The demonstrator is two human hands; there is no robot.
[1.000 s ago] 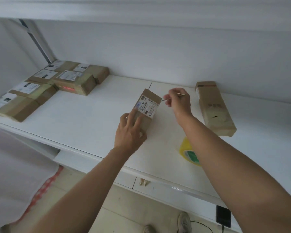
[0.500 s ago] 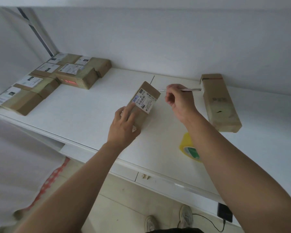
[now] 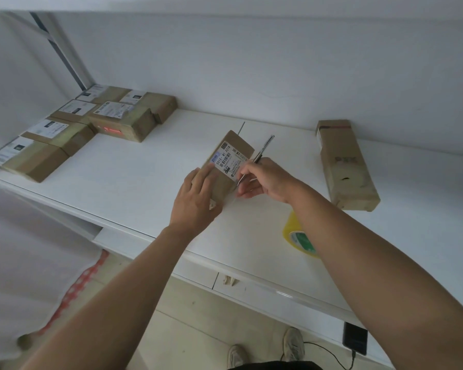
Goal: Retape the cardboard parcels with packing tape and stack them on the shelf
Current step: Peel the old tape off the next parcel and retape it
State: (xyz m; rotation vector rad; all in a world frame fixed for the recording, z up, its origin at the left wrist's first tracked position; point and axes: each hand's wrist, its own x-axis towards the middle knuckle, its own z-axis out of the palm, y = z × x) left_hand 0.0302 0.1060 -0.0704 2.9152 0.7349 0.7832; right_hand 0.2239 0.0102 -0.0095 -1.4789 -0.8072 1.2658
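A small cardboard parcel (image 3: 229, 158) with a white shipping label lies on the white shelf (image 3: 134, 182) in the middle. My left hand (image 3: 195, 201) rests on its near end with fingers laid over the top. My right hand (image 3: 267, 180) grips a thin metal knife (image 3: 262, 150), its tip at the parcel's right edge by the label. A yellow roll of packing tape (image 3: 296, 233) lies on the shelf, partly hidden under my right forearm. A longer cardboard parcel (image 3: 342, 164) lies at the right near the back wall.
Several labelled, taped parcels (image 3: 75, 129) are grouped at the shelf's left end by the corner. A black phone (image 3: 354, 341) with a cable lies at the shelf's front right. The floor and my shoes (image 3: 293, 344) show below the shelf edge.
My right hand has come down and left from beside the parcel, swinging the metal tool until its tip meets the parcel's right edge. My left hand has stayed on the parcel.
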